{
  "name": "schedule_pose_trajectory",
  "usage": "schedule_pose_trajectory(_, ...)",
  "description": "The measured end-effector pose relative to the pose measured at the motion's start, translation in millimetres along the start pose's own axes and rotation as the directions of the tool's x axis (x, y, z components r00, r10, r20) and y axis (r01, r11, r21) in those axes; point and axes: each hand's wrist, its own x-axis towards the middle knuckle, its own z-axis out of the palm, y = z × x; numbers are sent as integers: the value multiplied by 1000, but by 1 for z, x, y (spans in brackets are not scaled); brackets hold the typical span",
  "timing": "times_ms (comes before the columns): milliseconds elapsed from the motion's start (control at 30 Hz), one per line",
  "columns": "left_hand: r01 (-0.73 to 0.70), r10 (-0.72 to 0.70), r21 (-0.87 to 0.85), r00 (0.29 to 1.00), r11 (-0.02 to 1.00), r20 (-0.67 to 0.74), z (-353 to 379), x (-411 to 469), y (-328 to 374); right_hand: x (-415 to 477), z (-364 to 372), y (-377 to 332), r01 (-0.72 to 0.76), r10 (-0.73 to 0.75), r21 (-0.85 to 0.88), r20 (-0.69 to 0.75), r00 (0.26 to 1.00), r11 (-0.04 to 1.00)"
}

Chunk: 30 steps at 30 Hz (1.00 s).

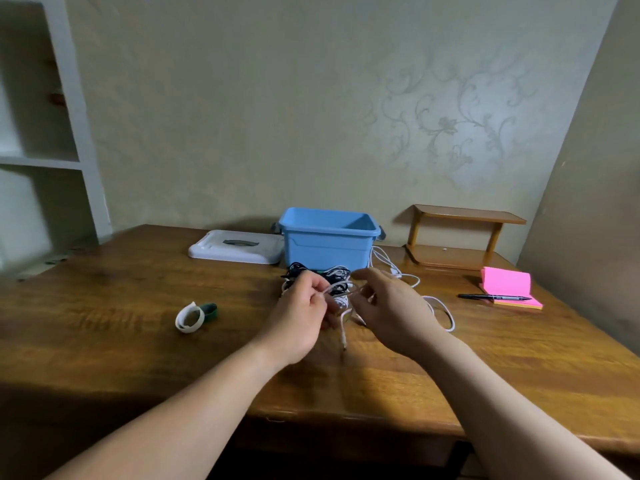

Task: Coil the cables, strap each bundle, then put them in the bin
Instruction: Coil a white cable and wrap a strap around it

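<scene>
A tangle of black and white cables [333,274] lies on the wooden table in front of the blue bin [327,244]. My left hand [304,313] pinches a white cable [341,289] just above the pile. My right hand [391,306] holds the same white cable a little to the right, and a loose end [343,336] hangs down between the hands. More white cable [441,308] trails over the table to the right. The bin stands open and I see nothing in it. A white strap loop [188,317] and a green strap [210,310] lie at the left.
The bin's white lid [239,251] lies left of the bin. A small wooden shelf [460,237] stands at the back right. Pink sticky notes [507,285] with a black pen [493,297] sit at the right. A white shelving unit [45,133] stands at the far left.
</scene>
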Motion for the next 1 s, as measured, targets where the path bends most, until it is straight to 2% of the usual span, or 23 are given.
schedule_pose_trajectory(133,30,-32,-79,999,996,-24,-5,-1,7,5,9,-5,7,-7,-15,24,1000,1000)
schedule_pose_trajectory(233,-22,21,40,999,999,28,-9,-3,8,5,8,-10,-13,12,91,10,1000,996)
schedule_pose_trajectory(333,-74,68,121,996,990,49,-2,-5,5,5,4,-18,-54,53,122,11,999,991)
schedule_pose_trajectory(500,-60,63,-107,998,992,27,6,-5,17,2,-6,-29,-139,132,178,52,990,974)
schedule_pose_trajectory(633,-14,23,-165,998,986,55,4,-1,16,1,-10,-27,-189,170,329,85,982,925)
schedule_pose_trajectory(700,29,-23,-232,999,972,29,0,-1,18,1,-7,-22,-179,167,266,66,984,947)
schedule_pose_trajectory(833,47,-51,-332,999,942,-4,-18,-3,26,-1,0,-12,-157,163,-80,73,984,984)
schedule_pose_trajectory(933,95,-100,-448,995,889,13,-31,1,26,-2,1,-9,-130,136,-152,35,990,980)
schedule_pose_trajectory(1000,129,-132,-400,991,908,20,-35,5,20,-2,0,-11,-109,112,-162,4,994,981)
